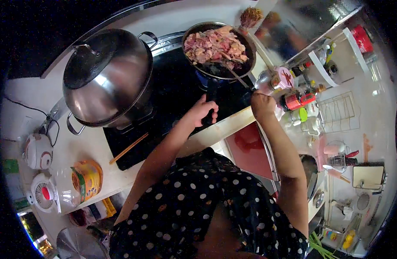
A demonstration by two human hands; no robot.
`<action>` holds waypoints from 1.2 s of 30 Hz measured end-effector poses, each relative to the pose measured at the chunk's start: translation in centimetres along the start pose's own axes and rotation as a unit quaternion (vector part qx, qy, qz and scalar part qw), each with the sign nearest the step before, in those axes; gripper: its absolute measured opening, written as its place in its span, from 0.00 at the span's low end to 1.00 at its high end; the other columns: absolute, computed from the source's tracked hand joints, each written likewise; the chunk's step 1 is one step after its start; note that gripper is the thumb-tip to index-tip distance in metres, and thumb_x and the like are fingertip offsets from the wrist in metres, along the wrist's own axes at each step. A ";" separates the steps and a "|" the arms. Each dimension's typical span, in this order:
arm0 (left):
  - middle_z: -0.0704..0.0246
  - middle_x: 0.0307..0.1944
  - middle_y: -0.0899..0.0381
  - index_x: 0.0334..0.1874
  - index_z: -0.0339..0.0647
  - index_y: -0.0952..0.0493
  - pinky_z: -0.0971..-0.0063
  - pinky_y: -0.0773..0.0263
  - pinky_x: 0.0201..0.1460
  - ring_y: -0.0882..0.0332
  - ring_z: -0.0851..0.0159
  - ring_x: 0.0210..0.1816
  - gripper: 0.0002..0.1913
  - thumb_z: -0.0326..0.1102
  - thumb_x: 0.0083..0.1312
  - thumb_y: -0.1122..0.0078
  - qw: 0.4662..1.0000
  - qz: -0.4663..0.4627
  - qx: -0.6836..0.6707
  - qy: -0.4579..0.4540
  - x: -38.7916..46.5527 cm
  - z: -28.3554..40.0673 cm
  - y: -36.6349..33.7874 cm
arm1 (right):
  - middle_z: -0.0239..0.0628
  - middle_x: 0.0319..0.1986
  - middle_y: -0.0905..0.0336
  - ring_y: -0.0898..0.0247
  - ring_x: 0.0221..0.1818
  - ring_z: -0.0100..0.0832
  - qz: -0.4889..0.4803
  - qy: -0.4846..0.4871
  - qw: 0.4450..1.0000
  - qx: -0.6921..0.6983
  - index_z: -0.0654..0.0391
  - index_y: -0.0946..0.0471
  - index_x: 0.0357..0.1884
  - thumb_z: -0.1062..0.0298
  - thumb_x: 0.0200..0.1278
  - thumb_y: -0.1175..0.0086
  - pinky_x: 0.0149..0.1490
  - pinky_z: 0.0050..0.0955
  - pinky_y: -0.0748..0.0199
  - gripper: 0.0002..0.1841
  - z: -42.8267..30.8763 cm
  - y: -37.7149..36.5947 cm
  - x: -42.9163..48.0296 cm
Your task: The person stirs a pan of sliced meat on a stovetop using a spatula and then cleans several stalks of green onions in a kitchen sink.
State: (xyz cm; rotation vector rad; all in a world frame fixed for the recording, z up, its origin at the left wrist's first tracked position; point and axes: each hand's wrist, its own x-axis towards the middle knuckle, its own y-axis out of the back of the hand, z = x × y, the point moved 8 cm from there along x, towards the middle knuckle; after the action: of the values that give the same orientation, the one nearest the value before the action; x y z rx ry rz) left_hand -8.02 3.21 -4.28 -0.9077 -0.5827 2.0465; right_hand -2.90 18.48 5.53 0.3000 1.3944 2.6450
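A dark frying pan [253,58] sits over a blue flame on the black glass cooktop [169,87]. Chopped raw-looking meat [214,45], pink with pale yellowish pieces, is heaped in it. My left hand [203,112] is wrapped around the pan's black handle [212,90], which points toward me. In my right hand [262,104] is a metal spatula [234,74] with a dark grip. Its blade reaches into the near right side of the meat, where pieces partly hide it.
A large domed, lidded steel wok [114,84] covers the left burner. Wooden chopsticks [129,148] lie across the cooktop's front left edge. An oil jug [86,181] stands on the left counter. At right are a red-capped sauce jar [295,99] and a pink-lidded container [284,77].
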 end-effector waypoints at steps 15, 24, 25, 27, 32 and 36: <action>0.66 0.19 0.34 0.29 0.40 0.38 0.72 0.35 0.16 0.34 0.68 0.16 0.07 0.27 0.51 0.50 0.999 0.004 0.019 -0.037 -0.1 0.4 0.3 | 0.42 0.24 0.24 0.25 0.28 0.42 -0.089 0.001 0.990 0.113 0.60 0.28 0.33 0.62 0.54 0.55 0.33 0.38 0.29 0.12 2.5 6.8 -3.0; 0.67 0.19 0.34 0.27 0.40 0.36 0.73 0.36 0.15 0.35 0.69 0.15 0.05 0.27 0.52 0.50 0.999 -0.004 0.011 -0.037 -0.1 0.6 -1.3 | 0.46 0.29 0.23 0.25 0.33 0.42 -0.053 -0.040 0.984 0.163 0.57 0.27 0.32 0.67 0.55 0.60 0.35 0.38 0.26 0.10 5.5 3.6 7.5; 0.68 0.20 0.35 0.29 0.41 0.38 0.72 0.35 0.15 0.35 0.69 0.16 0.06 0.27 0.51 0.51 0.999 0.000 0.020 -0.027 -0.1 0.7 -1.4 | 0.46 0.30 0.23 0.25 0.35 0.43 -0.113 -0.037 0.980 0.161 0.58 0.28 0.34 0.68 0.55 0.60 0.39 0.39 0.27 0.10 3.9 2.0 7.7; 0.67 0.19 0.34 0.26 0.40 0.36 0.73 0.36 0.15 0.35 0.69 0.15 0.04 0.28 0.52 0.51 0.999 0.013 0.007 -0.037 -0.1 0.8 -1.2 | 0.45 0.31 0.23 0.26 0.37 0.44 -0.093 -0.082 0.961 0.246 0.59 0.29 0.35 0.68 0.55 0.61 0.40 0.38 0.27 0.10 1.6 -0.3 6.8; 0.67 0.17 0.33 0.22 0.38 0.33 0.73 0.38 0.15 0.36 0.69 0.14 0.05 0.29 0.53 0.50 0.998 0.032 -0.013 -0.047 -0.4 0.6 -0.3 | 0.45 0.31 0.24 0.25 0.37 0.41 -0.112 0.011 0.982 0.154 0.59 0.30 0.35 0.71 0.54 0.60 0.40 0.36 0.27 0.09 1.6 -1.2 1.1; 0.67 0.19 0.34 0.26 0.40 0.36 0.74 0.37 0.15 0.36 0.70 0.15 0.04 0.27 0.52 0.51 0.999 0.023 0.011 -0.019 -0.4 0.4 -0.4 | 0.44 0.29 0.23 0.24 0.34 0.38 -0.133 0.038 0.986 0.093 0.58 0.31 0.36 0.72 0.53 0.58 0.38 0.34 0.26 0.09 3.8 0.5 -1.2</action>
State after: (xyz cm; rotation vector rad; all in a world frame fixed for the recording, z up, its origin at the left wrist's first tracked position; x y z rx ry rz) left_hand -7.99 3.09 -3.55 -0.8791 -0.5625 2.1113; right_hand -0.83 21.01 7.90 0.0264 1.5864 2.3391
